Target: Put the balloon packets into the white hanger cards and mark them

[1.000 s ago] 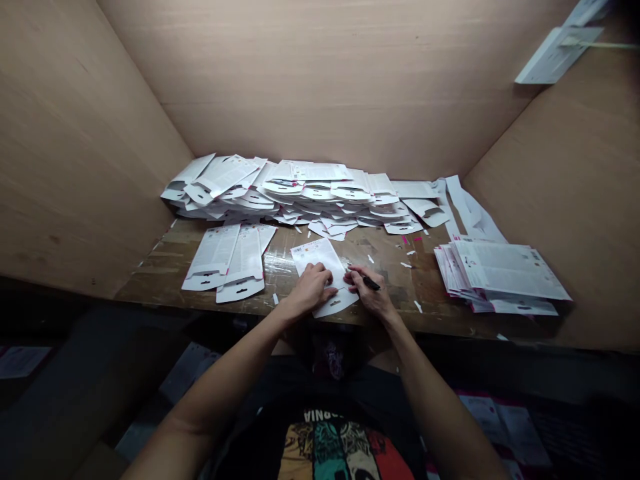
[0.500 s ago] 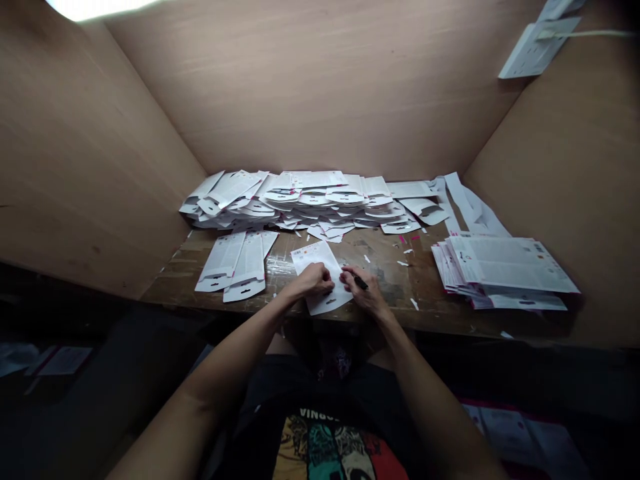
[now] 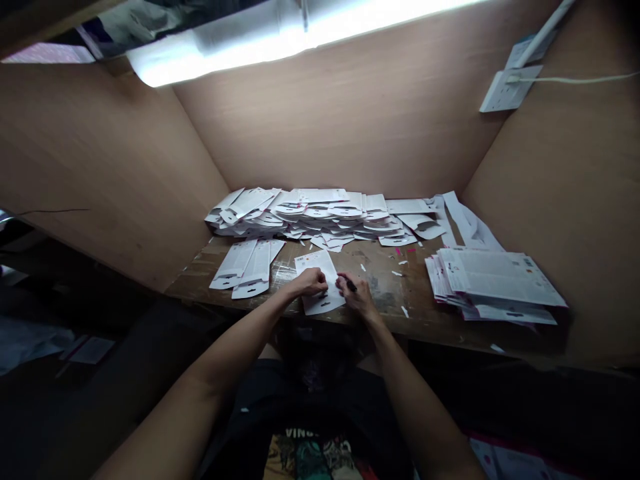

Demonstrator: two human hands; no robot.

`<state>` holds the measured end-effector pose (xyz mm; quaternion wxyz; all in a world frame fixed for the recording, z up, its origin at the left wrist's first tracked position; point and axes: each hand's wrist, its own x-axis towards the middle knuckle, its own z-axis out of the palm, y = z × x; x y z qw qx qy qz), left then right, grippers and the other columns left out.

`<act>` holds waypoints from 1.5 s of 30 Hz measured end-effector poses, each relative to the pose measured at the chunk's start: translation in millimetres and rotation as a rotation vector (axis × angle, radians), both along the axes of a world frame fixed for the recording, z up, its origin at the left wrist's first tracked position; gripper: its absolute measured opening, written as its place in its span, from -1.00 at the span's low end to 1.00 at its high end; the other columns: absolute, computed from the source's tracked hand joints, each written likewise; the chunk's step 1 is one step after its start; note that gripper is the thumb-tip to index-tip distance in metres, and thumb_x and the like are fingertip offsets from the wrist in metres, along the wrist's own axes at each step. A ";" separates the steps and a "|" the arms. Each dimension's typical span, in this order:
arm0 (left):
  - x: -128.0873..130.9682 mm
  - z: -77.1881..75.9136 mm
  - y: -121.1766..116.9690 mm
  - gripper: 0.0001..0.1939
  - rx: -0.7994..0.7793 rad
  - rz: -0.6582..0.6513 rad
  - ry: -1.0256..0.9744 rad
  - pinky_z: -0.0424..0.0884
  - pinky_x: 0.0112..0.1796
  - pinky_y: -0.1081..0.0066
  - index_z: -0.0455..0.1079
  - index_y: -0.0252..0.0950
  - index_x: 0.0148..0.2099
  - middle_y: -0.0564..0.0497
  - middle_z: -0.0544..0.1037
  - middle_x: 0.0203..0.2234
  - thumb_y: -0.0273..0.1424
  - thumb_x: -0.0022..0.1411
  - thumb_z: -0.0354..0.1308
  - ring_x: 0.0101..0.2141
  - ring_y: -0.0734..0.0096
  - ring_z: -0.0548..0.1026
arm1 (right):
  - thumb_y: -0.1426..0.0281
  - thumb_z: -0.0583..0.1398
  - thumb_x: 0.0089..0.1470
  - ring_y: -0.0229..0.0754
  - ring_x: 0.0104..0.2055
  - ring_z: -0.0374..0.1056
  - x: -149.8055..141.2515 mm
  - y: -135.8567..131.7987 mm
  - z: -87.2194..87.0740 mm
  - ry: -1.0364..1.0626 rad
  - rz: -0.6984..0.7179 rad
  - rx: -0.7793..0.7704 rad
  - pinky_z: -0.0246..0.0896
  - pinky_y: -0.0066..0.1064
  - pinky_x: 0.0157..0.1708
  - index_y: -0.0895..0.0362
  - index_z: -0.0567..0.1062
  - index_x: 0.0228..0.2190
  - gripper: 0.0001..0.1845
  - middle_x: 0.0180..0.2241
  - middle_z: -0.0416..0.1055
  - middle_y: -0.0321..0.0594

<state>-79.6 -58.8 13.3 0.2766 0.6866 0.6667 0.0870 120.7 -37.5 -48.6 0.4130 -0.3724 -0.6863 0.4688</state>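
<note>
A white card packet with a hang slot and small print lies flat at the table's front edge, between my hands. My left hand rests on its left part, fingers curled and fingertips pressed to the surface. At the packet's right edge is my right hand, closed around a slim black tool. The tool looks like a pen or a small cutter; its tip is hidden. Left of my hands, several similar packets overlap on the table.
A long heap of white packets lies along the back wall. On the right is a stack of printed packets, with paper strips behind it. Paper scraps dot the brown table. Wooden panels enclose the sides; a socket strip hangs upper right.
My view has tilted up, bringing more of the lamp tube into sight. Both hands stay at the same packet, with little movement between them.
</note>
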 end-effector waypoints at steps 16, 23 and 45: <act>-31.8 12.0 -50.2 -0.74 0.171 -0.022 -0.001 0.41 0.05 0.14 0.51 -0.33 -0.11 -0.21 0.54 -0.08 -0.42 0.46 -0.03 -0.03 0.14 0.46 | 0.17 0.12 0.37 0.03 -0.02 0.57 -3.9 -6.2 4.1 -0.182 0.008 0.227 0.47 -0.15 0.01 0.08 0.60 0.00 -0.63 -0.04 0.63 -0.04; -76.0 30.8 -159.0 -0.79 -0.070 -0.401 -0.371 0.54 -0.07 0.38 0.58 -0.17 0.02 0.02 0.69 -0.15 -0.36 0.44 0.15 -0.16 0.31 0.65 | 0.32 0.12 0.39 0.02 0.00 0.52 -7.4 -52.1 15.5 -0.268 0.113 0.348 0.44 -0.13 0.03 0.08 0.53 0.08 -0.68 -0.02 0.59 -0.04; -71.3 -25.8 -125.7 -0.47 0.539 -0.038 0.044 0.28 0.31 -0.03 0.32 -0.21 0.34 -0.26 0.34 0.36 -0.20 0.40 0.24 0.35 -0.02 0.30 | 0.19 0.11 0.42 0.17 0.03 0.34 -13.7 -71.4 1.7 -0.545 -0.037 0.512 0.37 0.02 0.04 0.10 0.50 0.08 -0.64 -0.03 0.45 0.06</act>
